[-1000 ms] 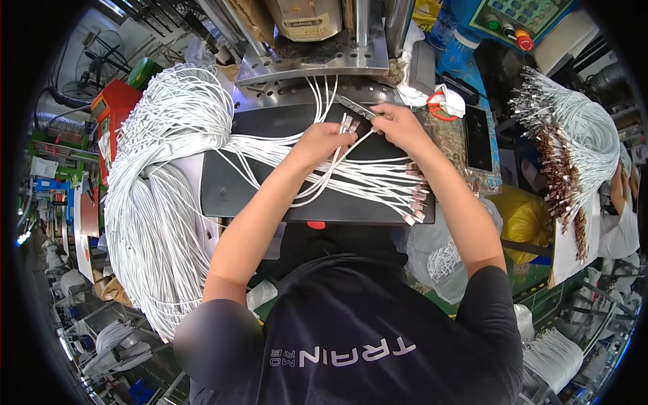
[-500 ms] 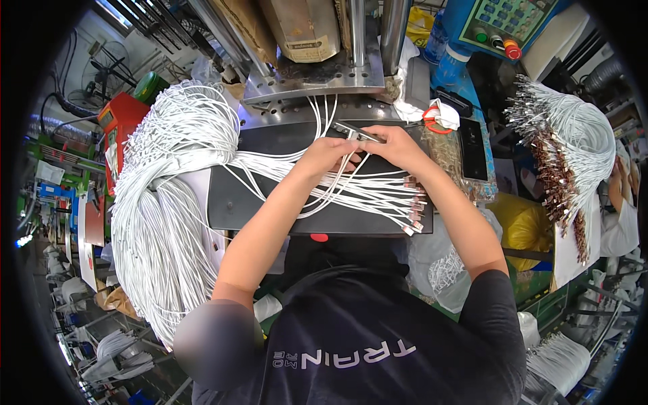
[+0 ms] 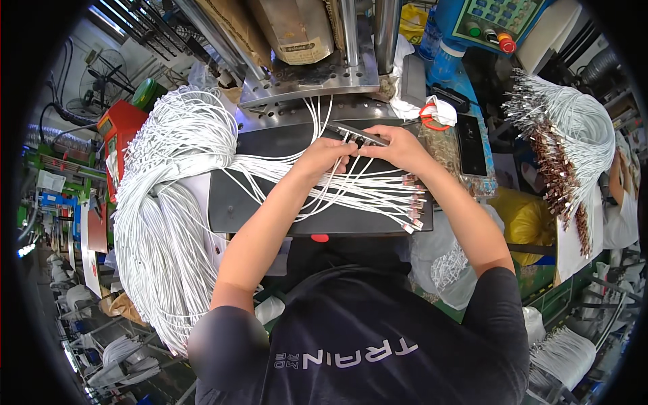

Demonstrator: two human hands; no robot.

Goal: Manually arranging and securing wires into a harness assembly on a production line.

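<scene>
In front of the press, my right hand (image 3: 399, 147) grips a narrow dark metal bar-shaped fixture (image 3: 364, 136), its fingers closed around the right end. My left hand (image 3: 325, 156) is beside the fixture's near side with the fingertips pinched together on a white cable (image 3: 333, 177). The cable's tip is too small to make out between those fingers. Small pale pieces show along the fixture's slots. Below both hands, a fan of white cables with metal plugs (image 3: 413, 202) lies across the black work surface (image 3: 236, 202).
At left a large bundle of white cables (image 3: 165, 250) hangs over the table edge. Behind the hands stands the press's perforated steel plate (image 3: 310, 91). A phone (image 3: 472, 152) and red-handled scissors (image 3: 434, 120) lie at right. Farther right hangs another cable bundle (image 3: 574, 135), with a person beside it.
My left fingertips have drawn slightly back from the fixture, so more of its slots show. My right hand keeps its hold on the bar. The whole view has shifted slightly.
</scene>
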